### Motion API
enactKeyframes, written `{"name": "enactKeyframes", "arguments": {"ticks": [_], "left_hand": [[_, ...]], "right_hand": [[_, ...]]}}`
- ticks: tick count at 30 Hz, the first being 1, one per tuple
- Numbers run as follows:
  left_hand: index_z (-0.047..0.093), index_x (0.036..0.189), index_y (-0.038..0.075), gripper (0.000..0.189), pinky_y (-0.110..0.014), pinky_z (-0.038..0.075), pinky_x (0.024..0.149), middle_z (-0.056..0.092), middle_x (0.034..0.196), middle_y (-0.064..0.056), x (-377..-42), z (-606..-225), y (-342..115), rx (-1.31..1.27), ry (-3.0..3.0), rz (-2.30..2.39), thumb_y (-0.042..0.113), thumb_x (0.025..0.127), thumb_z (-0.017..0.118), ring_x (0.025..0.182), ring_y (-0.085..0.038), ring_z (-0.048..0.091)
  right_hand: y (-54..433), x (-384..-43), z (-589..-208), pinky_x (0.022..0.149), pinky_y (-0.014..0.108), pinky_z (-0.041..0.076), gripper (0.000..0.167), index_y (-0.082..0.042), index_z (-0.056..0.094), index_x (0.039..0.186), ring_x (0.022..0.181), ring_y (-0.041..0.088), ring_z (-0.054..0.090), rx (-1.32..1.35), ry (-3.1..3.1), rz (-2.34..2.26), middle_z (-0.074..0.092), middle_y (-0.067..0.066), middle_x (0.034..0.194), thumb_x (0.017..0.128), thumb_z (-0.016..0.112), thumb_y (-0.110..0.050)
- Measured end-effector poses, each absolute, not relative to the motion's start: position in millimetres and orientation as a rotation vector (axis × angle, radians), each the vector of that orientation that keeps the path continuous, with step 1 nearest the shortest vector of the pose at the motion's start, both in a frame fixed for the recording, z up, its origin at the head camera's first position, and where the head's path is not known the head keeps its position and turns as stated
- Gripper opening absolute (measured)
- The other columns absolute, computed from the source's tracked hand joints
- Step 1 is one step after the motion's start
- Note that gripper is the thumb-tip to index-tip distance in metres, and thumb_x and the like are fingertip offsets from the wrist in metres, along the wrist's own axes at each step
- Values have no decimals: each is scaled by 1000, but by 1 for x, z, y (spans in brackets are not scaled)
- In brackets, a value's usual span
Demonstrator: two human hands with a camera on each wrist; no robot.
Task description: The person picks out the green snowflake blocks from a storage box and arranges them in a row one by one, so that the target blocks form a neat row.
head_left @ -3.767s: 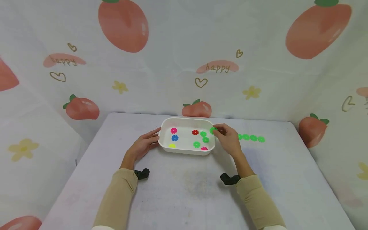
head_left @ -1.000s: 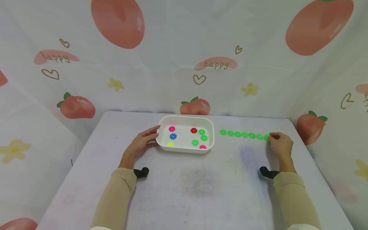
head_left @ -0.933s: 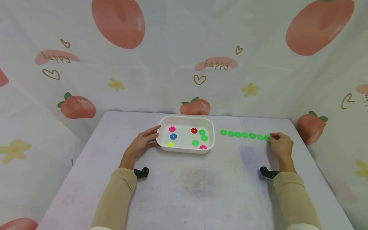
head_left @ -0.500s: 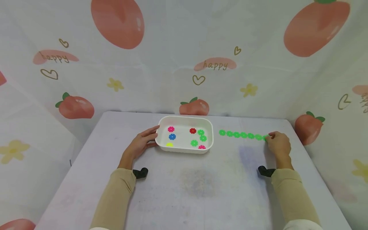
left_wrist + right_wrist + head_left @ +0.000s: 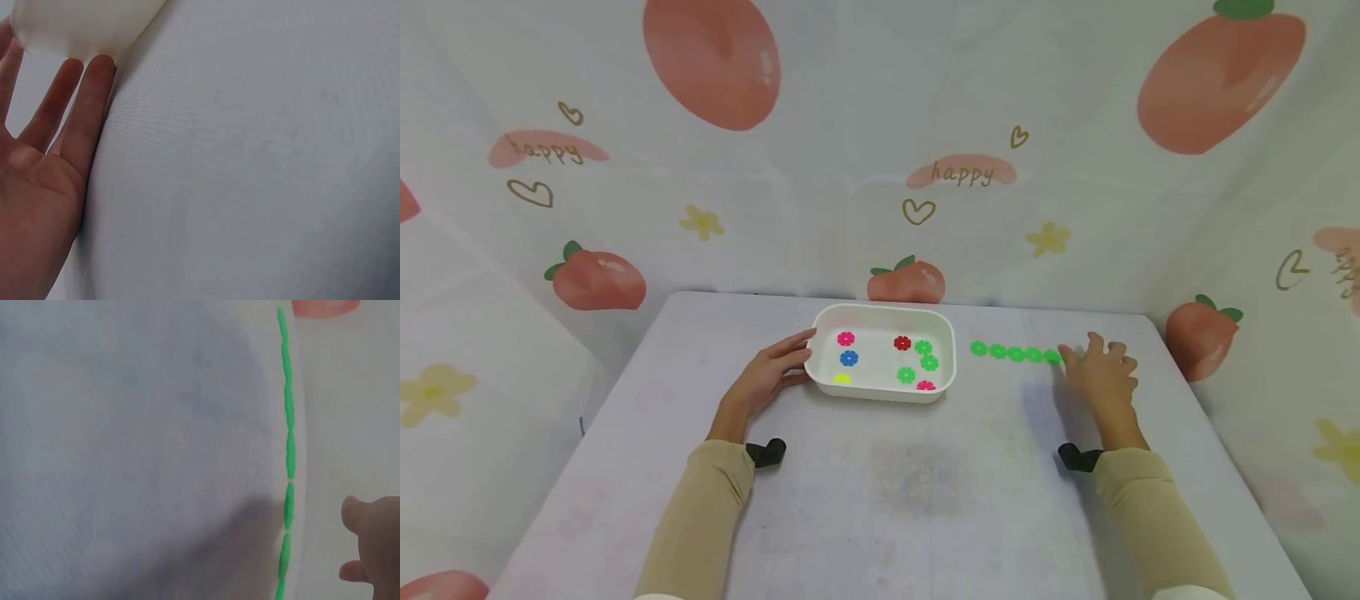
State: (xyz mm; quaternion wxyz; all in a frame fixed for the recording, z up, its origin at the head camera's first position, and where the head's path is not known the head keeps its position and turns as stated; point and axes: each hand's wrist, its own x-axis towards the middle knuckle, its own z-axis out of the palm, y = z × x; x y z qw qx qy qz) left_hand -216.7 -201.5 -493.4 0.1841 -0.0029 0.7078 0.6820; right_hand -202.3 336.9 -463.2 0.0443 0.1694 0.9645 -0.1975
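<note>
Left hand, fingers nearly straight and gripping nothing, touches the white tray at its 9 o'clock side. Inside, a pink disc sits at 10, a blue disc at 9, a yellow disc at 7, a red disc at 1 and three green discs between 2 and 4. From the tray's 3 o'clock, a row of green discs runs across the table. At its far end the right hand, pinching the end disc half a second ago, now spreads wide, seemingly holding nothing; that disc appears placed, the row lengthened. The right hand hides the row's end; the tray's front wall partly covers the yellow disc; the right-wrist view crops the hand.
</note>
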Motion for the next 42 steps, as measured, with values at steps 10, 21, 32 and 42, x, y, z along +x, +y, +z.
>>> {"name": "enactKeyframes", "arguments": {"ticks": [10,21,32,42], "left_hand": [[45,155,26,53,-35,56,105,42,160,-10,-216,-491,-199,-4,2017,1904,30,104,60,127,-18,57],[45,155,28,53,-33,55,106,38,162,-9,-216,-491,-201,11,2013,1892,32,104,59,135,-24,52],[46,154,30,52,-32,55,106,42,160,-8,-217,-493,-199,-19,2018,1877,32,104,60,134,-23,53],[46,154,30,52,-28,57,102,42,161,-7,-217,-491,-200,-37,2002,1886,31,104,60,133,-22,53]], "right_hand": [[314,-200,-459,103,93,0,93,-7,7,162,144,70,-10,324,3012,-567,-1,42,161,100,27,-73],[290,-192,-450,104,92,-2,90,-9,8,163,147,68,-8,129,3061,-468,0,39,163,101,29,-71],[262,-191,-446,109,88,-3,86,-10,15,162,150,64,-5,-14,3103,-402,3,35,166,102,38,-66],[233,-191,-436,116,82,-4,83,-14,16,163,153,56,-4,-145,3146,-380,3,29,168,101,47,-60]]}}
